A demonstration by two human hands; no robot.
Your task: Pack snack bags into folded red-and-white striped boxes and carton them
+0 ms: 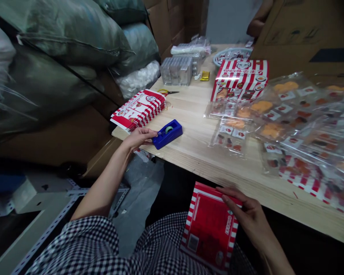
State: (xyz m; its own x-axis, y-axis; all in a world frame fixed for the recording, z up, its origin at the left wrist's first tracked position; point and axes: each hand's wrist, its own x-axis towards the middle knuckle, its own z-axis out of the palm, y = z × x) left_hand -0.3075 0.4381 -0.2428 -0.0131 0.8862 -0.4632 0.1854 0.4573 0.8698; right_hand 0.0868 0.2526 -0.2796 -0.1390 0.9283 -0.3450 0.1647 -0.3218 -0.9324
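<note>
At the near table edge stands a blue tape dispenser (176, 131) with a roll of tape (169, 129) in it. My left hand (138, 138) pinches at its cutter end, where the tape comes out; the strip itself is too fine to make out. Low in front of my body, my right hand (246, 210) grips a flat red and white striped package (208, 225) by its upper right edge, thumb on the face and fingers behind. A barcode and small print show on this side. Just beyond the left hand lies a stack of similar striped packages (141, 109).
Yellow-handled scissors (166, 92) lie behind the stack. Clear plastic boxes (176, 70), a gold packet (205, 75) and a bowl (218, 57) stand farther back. Clear food packs (275, 114) and a striped box (240, 78) cover the right. A person's arm (259, 19) shows beside a carton (301, 34).
</note>
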